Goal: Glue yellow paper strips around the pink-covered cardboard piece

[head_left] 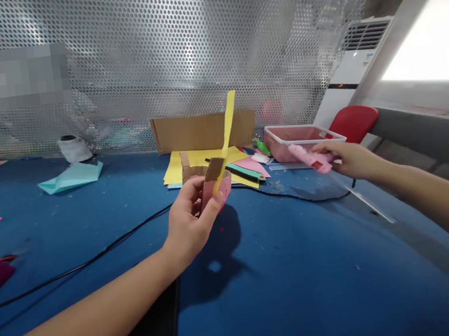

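Observation:
My left hand holds a small cardboard piece wrapped in pink paper up above the blue table. A long yellow paper strip rises from the piece, tilted to the right. Out to the right, my right hand grips a pink glue gun, which is blurred. The gun's nozzle points left toward the craft piece but stays well apart from it. A black cable runs across the table under my left arm.
A stack of coloured paper sheets lies before a low cardboard wall. A pink tray stands at right, a light blue folded paper at left. A perforated metal screen backs the table. A red chair sits beyond the edge.

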The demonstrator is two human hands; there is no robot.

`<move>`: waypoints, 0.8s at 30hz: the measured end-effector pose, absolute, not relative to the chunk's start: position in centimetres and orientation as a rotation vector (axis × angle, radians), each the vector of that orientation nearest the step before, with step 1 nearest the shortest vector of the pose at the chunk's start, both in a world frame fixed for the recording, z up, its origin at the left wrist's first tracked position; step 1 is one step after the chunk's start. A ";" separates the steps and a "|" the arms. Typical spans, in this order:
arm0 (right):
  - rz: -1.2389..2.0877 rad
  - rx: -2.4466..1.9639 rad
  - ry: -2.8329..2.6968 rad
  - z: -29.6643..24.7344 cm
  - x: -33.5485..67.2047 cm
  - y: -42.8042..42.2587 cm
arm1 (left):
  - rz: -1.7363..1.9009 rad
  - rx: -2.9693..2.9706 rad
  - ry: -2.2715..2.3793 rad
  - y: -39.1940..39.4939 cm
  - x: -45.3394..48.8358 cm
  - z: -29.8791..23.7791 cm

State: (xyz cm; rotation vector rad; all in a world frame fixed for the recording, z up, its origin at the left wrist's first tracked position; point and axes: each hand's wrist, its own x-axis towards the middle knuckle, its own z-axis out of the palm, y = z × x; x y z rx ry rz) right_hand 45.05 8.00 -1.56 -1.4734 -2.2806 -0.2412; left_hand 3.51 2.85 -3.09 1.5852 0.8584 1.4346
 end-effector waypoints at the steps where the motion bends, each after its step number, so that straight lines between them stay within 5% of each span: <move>1: -0.206 -1.529 -2.331 -1.8 44.7 7.8 | 1.437 1.585 0.857 2.9 3.5 -3.1; 16: -0.130 -1.801 -2.492 1.1 33.2 10.2 | 1.404 1.697 0.836 3.0 3.3 -3.4; 24: 0.041 -1.846 -2.397 -2.3 25.1 16.2 | 1.355 1.756 0.853 3.0 3.0 -3.7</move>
